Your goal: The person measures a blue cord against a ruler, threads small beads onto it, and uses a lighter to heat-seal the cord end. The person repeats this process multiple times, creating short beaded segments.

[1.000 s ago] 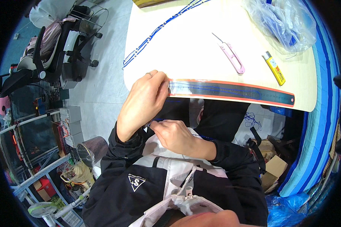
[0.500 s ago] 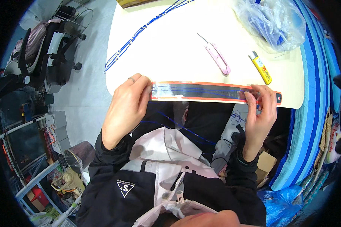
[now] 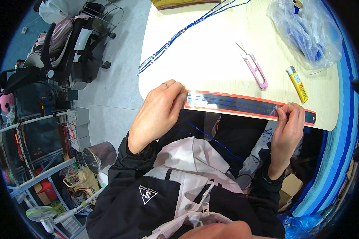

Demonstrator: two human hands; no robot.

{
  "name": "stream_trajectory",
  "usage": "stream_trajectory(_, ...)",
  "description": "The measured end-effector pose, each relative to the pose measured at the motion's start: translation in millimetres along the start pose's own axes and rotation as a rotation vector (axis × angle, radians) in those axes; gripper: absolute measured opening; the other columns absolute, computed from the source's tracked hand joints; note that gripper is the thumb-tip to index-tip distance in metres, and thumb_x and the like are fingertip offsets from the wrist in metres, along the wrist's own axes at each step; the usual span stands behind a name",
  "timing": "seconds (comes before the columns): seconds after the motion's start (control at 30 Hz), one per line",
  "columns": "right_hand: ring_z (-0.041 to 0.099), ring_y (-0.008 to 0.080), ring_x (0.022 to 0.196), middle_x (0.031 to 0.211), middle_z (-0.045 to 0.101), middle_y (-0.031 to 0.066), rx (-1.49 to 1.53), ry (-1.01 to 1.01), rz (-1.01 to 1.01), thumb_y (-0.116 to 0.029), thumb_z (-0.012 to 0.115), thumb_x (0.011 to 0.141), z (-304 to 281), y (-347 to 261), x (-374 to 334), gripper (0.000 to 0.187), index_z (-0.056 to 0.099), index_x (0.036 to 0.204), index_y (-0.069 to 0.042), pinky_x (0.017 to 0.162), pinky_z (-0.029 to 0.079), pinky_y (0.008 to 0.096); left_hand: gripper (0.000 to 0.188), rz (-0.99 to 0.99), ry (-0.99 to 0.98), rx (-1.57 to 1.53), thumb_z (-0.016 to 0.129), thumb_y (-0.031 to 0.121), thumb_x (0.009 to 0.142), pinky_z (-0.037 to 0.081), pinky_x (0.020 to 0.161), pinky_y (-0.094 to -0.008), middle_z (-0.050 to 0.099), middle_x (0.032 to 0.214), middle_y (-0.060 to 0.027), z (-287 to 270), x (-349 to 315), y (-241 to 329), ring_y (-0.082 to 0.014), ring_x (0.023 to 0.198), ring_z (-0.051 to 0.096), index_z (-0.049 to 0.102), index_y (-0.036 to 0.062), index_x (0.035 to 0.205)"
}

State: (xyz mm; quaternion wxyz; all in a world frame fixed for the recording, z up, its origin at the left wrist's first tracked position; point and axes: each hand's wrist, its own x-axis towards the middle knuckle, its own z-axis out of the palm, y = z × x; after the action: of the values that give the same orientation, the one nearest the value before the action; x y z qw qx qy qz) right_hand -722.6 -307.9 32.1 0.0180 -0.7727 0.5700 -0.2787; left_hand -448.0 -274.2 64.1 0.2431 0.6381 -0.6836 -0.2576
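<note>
A long black strip (image 3: 231, 104) with an orange-red border and shiny clear covering lies along the table's near edge. Thin blue cord (image 3: 243, 105) runs lengthwise over it between my hands. At the strip's left end, my left hand (image 3: 157, 109) is closed, thumb and forefinger pinching the cord. My right hand (image 3: 288, 133) pinches the cord near the right end; the exact contact is partly hidden by the fingers. Beyond the strip lie pink thread snips (image 3: 256, 71) and a yellow lighter (image 3: 298, 84). Blue beaded cords (image 3: 171, 41) stretch diagonally across the table's far left.
A clear plastic bag (image 3: 323, 36) with blue contents sits at the far right. Part of a brown box (image 3: 179, 4) shows at the back. More blue beaded cord (image 3: 213, 140) hangs over my lap. Left of the table are a wheeled chair (image 3: 64, 51) and a bin (image 3: 99, 155).
The whole view has shifted, so the table, strip and both hands appear farther right and slightly lower. Both hands keep their grip near the strip's ends.
</note>
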Motion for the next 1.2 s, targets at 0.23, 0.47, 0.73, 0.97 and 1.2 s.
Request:
stream_trajectory(0.23,0.052,0.0252,0.075,0.084,0.05,0.0147,-0.013,0.013,-0.025,0.0,0.055,0.086,1,2,1,0.009,0.048,0.085,0.005,0.065,0.044,0.0325,0.005,-0.081,-0.063,0.034,0.052,0.002,0.081,0.044,0.066,-0.0402,0.055,0.078,-0.0186,-2,1,4,-0.0359,0.074,0.055,0.053,-0.0029,0.083)
stream_trajectory(0.47,0.053,0.0285,0.08,0.086,0.051,0.0154,0.103,-0.027,0.057,-0.001,0.059,0.082,-6,1,2,0.009,0.051,0.083,0.003,0.068,0.044,0.0365,0.006,-0.043,-0.03,0.071,0.052,0.002,0.083,0.039,0.057,-0.0327,0.051,0.074,-0.0131,3,2,5,-0.0247,0.063,0.051,0.051,-0.003,0.081)
stream_trajectory(0.73,0.055,0.02,0.071,0.082,0.054,0.0104,0.112,0.149,0.179,0.002,0.058,0.082,-18,22,0,0.003,0.055,0.082,0.003,0.059,0.045,0.028,0.002,-0.108,-0.004,0.016,0.051,-0.002,0.08,0.04,0.057,-0.0361,0.05,0.071,-0.0154,5,2,9,-0.0297,0.062,0.051,0.051,-0.0039,0.079)
stream_trajectory(0.97,0.056,0.0248,0.077,0.085,0.055,0.0128,0.176,0.117,0.188,0.003,0.06,0.08,-17,15,-6,0.005,0.057,0.084,0.001,0.064,0.047,0.0325,0.003,-0.094,-0.027,0.041,0.051,-0.001,0.082,0.04,0.057,-0.0351,0.05,0.071,-0.0151,4,1,8,-0.0279,0.061,0.051,0.051,-0.0043,0.08)
stream_trajectory(1.2,0.055,0.0309,0.102,0.111,0.055,0.0178,0.678,-0.036,-0.356,-0.017,0.072,0.07,13,-63,-11,0.054,0.051,0.115,0.003,0.084,0.046,0.0374,0.009,0.07,-0.027,-0.09,0.05,-0.004,0.076,0.044,0.065,-0.0384,0.053,0.075,-0.0165,6,-13,16,-0.034,0.073,0.054,0.052,-0.0012,0.085)
